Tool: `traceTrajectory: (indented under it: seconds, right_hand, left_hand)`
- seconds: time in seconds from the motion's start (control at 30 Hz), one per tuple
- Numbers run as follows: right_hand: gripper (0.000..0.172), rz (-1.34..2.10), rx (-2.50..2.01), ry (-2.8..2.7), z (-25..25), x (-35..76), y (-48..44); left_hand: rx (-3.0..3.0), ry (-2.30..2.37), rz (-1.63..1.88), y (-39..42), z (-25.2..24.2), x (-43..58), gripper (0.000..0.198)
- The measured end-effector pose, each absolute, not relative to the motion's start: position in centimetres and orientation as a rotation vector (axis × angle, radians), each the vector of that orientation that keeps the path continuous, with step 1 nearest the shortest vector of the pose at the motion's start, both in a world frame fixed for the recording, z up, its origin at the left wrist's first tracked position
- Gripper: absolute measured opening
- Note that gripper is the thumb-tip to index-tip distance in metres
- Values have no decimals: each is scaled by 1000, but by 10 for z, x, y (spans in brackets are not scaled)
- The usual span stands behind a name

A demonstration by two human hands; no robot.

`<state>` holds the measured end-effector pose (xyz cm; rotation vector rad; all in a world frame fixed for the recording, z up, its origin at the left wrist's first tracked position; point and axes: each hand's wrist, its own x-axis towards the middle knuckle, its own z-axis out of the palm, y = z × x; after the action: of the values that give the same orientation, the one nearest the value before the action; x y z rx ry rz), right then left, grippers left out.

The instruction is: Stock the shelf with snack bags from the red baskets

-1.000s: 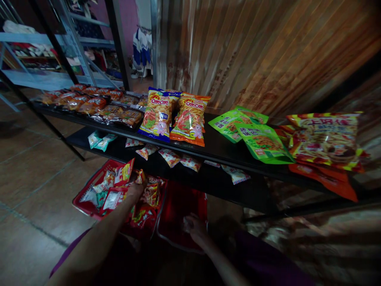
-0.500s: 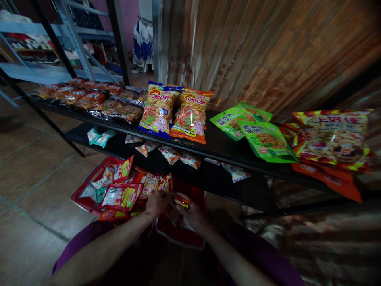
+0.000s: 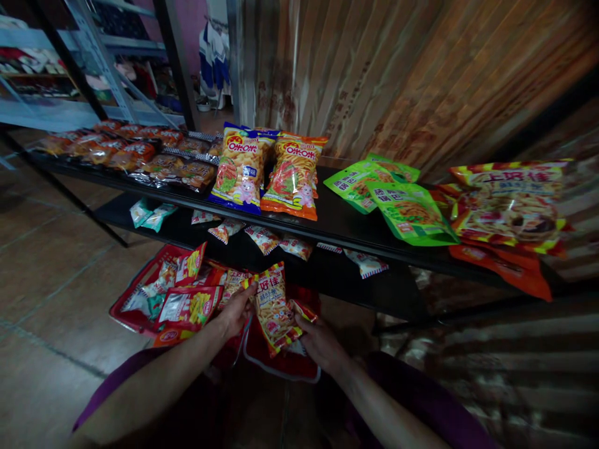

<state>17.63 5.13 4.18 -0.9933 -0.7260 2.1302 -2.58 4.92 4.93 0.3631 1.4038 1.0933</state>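
L hand (image 3: 236, 312) is closed w/ thumb & fingers on the upper L edge of a yellow/red 上好佳 snack bag (image 3: 269, 305), which hangs tilted, printed front up, btwn both hands & over the R-side red basket (image 3: 281, 369). R hand (image 3: 324, 344) pinches a red-yellow pkt (image 3: 305, 310) at the bag's lower R side; can't tell if its fingers grip the bag too, as they're partly hidden. A pale pkt (image 3: 296, 348) shows just below, nr R hand.

L-side red basket (image 3: 115, 312) sits right beside the other, loaded w/ pkts: a red fries pkt (image 3: 189, 307) lying flat nr the L forearm, a red-yellow upright pkt (image 3: 191, 264) behind it, white & teal ones to the L.

Behind, a black shelf unit (image 3: 334, 221). Top tier, L to R: orange-brown pkts in rows (image 3: 131, 154), a blue-edged 咪咪 bag (image 3: 241, 168) & an orange-edged 咪咪 bag (image 3: 292, 178) side by side, green pouches (image 3: 412, 212) overlapping, then a big red-yellow 上好佳 bag (image 3: 510, 202) atop an orange pkt (image 3: 508, 265). Lower tier: teal-white pkts (image 3: 159, 217) at far L, small striped-end pkts (image 3: 262, 239) along the front edge.
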Motion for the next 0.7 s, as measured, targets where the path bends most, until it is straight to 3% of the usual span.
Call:
traceTrajectory:
  seconds: [0.23, 0.4, 0.53, 0.7]
  right_hand:
    - [51, 2220, -1181, -893, 44, 186, 53]
    - [51, 2049, -1209, -1201, 50, 182, 60]
    - [60, 1820, -1486, -1104, 51, 185, 66]
    - [59, 1955, -1162, -907, 62, 184, 68]
  left_hand:
    - [319, 1319, 1228, 46, 46, -21, 42]
    - [381, 1282, 1273, 47, 53, -14, 44]
    - [576, 1308, 1256, 50, 63, -10, 44]
    - [797, 1353, 1163, 52, 72, 3, 42]
